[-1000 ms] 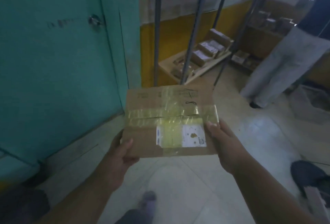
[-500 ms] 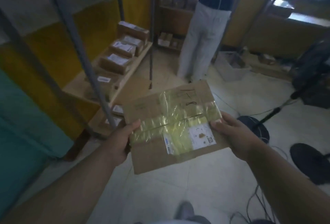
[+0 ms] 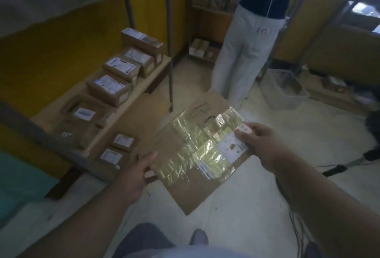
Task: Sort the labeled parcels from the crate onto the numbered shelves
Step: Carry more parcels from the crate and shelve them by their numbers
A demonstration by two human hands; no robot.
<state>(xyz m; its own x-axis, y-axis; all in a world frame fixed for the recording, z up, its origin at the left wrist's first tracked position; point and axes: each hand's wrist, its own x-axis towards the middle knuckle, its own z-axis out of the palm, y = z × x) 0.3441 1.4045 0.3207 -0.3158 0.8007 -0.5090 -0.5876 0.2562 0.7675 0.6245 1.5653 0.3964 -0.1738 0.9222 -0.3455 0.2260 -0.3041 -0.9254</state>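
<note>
Right of low shelf: flat taped parcel held above floor, tilted. Left hand grips its near-left edge; right hand pinches its right edge. Labeled boxes line shelf.

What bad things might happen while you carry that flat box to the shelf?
The flat parcel is held only at its edges by the left hand and right hand, so it might tilt and slip. Another person stands close ahead and could be bumped. Cables lie on the floor by the feet, a possible trip.
</note>
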